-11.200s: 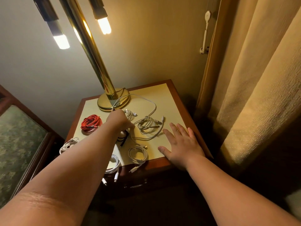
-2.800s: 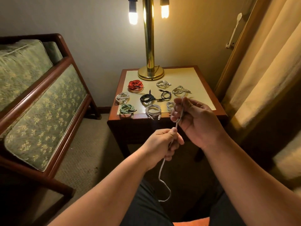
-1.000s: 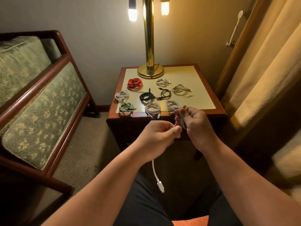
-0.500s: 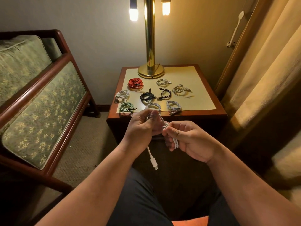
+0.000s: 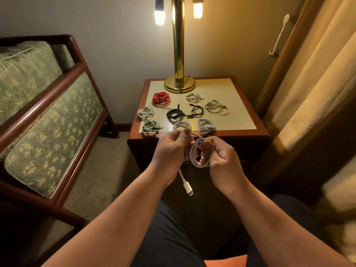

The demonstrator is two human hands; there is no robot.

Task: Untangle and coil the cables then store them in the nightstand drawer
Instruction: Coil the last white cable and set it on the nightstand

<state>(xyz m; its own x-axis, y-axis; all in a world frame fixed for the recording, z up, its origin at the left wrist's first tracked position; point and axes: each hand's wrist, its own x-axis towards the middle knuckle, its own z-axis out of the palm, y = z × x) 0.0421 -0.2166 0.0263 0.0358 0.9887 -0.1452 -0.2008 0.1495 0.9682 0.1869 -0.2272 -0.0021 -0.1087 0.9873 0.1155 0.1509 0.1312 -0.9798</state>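
Right grip [image 5: 221, 159] pinches white cable [image 5: 194, 151], coiled upright; left grip [image 5: 169, 149] holds its strand; loose plug end [image 5: 188, 189] hangs below, nearer left grip.

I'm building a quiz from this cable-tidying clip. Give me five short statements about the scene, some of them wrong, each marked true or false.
1. The left hand and right hand both hold a white cable in front of the nightstand. True.
2. The red coil lies at the nightstand's front edge. False: it lies towards the back, near the lamp base.
3. One plug of the held cable hangs free below the left hand. True.
4. The green coil is in the right hand. False: it lies on the nightstand's front left corner.
5. The lamp is switched off. False: its bulbs are lit.
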